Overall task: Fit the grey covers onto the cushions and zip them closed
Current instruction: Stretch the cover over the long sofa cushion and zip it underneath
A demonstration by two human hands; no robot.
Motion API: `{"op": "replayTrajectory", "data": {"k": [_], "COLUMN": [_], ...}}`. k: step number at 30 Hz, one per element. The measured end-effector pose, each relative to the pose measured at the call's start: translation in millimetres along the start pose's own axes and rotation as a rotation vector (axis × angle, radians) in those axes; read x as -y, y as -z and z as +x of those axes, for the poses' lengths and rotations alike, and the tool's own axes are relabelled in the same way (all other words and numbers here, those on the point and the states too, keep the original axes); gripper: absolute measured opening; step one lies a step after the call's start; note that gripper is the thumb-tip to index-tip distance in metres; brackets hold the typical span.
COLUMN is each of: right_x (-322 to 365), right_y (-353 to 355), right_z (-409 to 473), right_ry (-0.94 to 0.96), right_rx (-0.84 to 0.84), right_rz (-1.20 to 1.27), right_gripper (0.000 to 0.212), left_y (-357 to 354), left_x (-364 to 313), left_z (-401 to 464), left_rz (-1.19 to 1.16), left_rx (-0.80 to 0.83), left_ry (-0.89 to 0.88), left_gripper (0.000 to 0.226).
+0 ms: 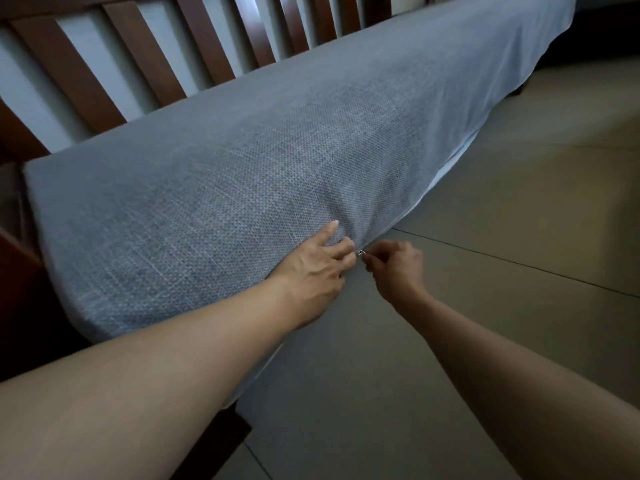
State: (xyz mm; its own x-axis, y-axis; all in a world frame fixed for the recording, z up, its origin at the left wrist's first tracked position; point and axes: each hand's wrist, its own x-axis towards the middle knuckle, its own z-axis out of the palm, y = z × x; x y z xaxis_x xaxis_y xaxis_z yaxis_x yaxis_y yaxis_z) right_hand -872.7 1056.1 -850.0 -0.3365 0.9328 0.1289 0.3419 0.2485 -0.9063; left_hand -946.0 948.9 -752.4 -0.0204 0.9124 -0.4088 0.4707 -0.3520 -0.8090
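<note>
The left hand (313, 268) presses the grey cover (214, 188) flat, fingers spread wide to steady the seam, so the right hand (394, 266), its grip pinching the zipper pull (361, 252), can draw it along.

The scene is dim, with soft, cool light falling from the far right and no hard shadows or glare. The grey cover (242, 174) is brightest at its far right end and darkens toward the near left, where the wooden frame (31, 306) sinks almost to black. The weave is sharp mid-frame. The far slats (145, 57) look smeared, and straight lines bow at the edges.
</note>
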Motion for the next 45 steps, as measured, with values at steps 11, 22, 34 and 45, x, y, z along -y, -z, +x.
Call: {"op": "replayTrajectory", "data": {"k": [11, 22, 34, 45], "right_x": [29.3, 39.7, 2.4, -20.4], "right_y": [35.2, 51.1, 83.1, 113.4], "right_z": [14.3, 25.6, 128.2, 202.8], "right_ry": [-0.370, -0.336, -0.443, -0.377], "right_rx": [0.113, 0.261, 0.122, 0.155], "right_rz": [-0.139, -0.331, -0.371, -0.504], "right_gripper": [0.027, 0.012, 0.017, 0.020], "left_y": [30.9, 53.9, 97.4, 141.6], "left_x": [54.1, 78.5, 139.3, 186.9], "left_z": [23.1, 50.6, 169.6, 289.5], "left_rz": [-0.096, 0.015, 0.307, 0.300], "left_rx": [0.023, 0.251, 0.148, 0.158], "left_ry": [-0.231, -0.470, -0.576, -0.510], "left_gripper": [0.041, 0.052, 0.078, 0.081]}}
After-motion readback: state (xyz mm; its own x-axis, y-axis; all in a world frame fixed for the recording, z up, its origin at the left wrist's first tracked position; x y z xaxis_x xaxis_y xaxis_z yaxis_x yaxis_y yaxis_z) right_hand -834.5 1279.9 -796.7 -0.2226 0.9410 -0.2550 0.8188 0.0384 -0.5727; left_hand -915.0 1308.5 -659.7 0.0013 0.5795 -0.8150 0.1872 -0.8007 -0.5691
